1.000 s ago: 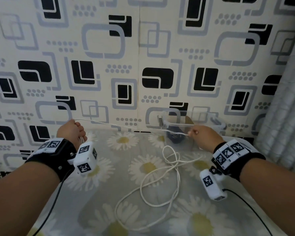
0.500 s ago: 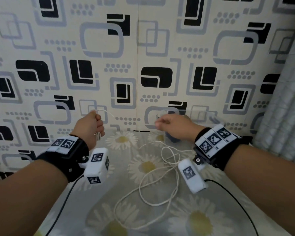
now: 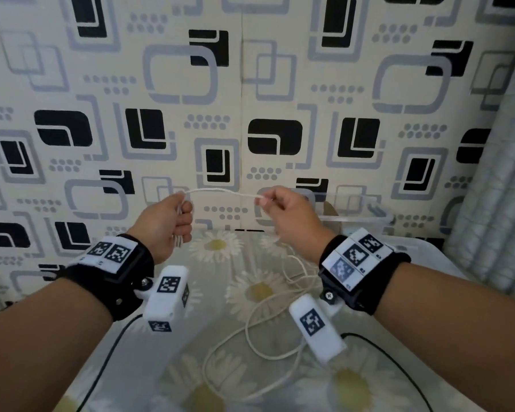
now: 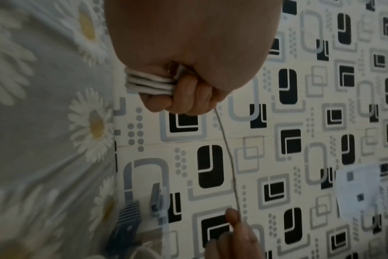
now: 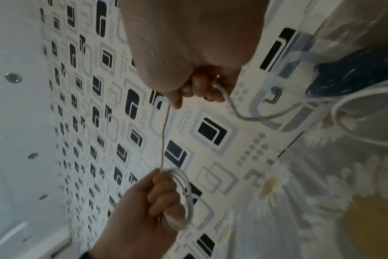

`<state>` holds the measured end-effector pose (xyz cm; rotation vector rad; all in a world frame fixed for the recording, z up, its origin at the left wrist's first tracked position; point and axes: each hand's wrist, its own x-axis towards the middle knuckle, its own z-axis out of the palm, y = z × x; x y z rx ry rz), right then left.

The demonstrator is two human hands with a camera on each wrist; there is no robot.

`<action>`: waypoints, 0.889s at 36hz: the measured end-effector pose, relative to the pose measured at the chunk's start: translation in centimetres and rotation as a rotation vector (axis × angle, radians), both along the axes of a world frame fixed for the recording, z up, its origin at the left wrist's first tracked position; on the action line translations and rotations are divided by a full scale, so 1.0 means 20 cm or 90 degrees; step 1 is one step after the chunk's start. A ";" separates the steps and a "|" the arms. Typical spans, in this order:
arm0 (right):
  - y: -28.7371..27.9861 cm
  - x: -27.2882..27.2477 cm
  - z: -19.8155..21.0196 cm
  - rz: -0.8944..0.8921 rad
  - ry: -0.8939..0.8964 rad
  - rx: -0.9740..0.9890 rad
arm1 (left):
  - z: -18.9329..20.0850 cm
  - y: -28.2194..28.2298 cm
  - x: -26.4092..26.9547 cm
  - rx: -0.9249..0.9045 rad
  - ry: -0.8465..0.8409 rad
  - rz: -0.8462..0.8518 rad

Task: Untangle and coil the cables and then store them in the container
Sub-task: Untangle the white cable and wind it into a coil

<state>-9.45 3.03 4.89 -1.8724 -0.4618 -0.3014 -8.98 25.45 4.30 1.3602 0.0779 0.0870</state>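
My left hand (image 3: 173, 217) is raised above the table and grips a small coil of white cable (image 4: 148, 84), several loops bunched in the fist (image 5: 166, 198). A short stretch of the white cable (image 3: 220, 191) runs from it across to my right hand (image 3: 275, 205), which pinches the cable between thumb and fingers (image 5: 199, 84). The loose remainder of the cable (image 3: 268, 322) hangs from the right hand and lies in loops on the daisy-print tablecloth. A clear plastic container (image 3: 354, 209) stands behind the right hand against the wall, with a dark coiled cable (image 5: 352, 77) inside.
The table (image 3: 220, 367) wears a grey cloth with white daisies and abuts a patterned wall (image 3: 250, 99). A grey curtain (image 3: 494, 188) hangs at the right. Black sensor leads (image 3: 399, 367) run from both wristbands along the table.
The hands came together half a second ago and have moved apart again, with a new short length of cable drawn between them. Both hands sit higher than a second ago.
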 end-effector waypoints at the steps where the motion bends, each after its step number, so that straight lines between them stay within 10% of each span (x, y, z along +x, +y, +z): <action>1: -0.01 0.01 0.02 -0.037 -0.020 0.021 | -0.01 -0.01 -0.01 0.005 0.007 -0.027; 13: -0.17 0.20 -0.06 -0.196 0.011 -0.036 | 0.08 -0.14 -0.16 -0.100 0.010 -0.364; 32: 0.04 0.01 -0.24 0.061 0.028 -0.218 | 0.12 -0.17 -0.16 -0.320 -0.113 -0.282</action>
